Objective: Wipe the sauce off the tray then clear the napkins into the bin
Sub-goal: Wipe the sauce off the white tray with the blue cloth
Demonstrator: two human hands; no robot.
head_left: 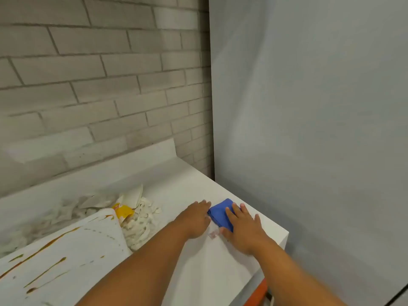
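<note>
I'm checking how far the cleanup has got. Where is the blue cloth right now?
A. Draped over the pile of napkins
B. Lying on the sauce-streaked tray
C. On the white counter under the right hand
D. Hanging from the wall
C: the blue cloth lies on the white counter with the right hand resting flat on it, clear of the tray.

Matt blue cloth [220, 214], crumpled paper napkins [141, 219], smooth white counter [198, 261]

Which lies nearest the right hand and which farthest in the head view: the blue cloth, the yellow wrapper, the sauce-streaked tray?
1. Blue cloth: under the fingers of the right hand, near the counter's right corner.
2. Yellow wrapper: to the left, among the crumpled napkins.
3. Sauce-streaked tray: farthest left, at the lower left.
</note>
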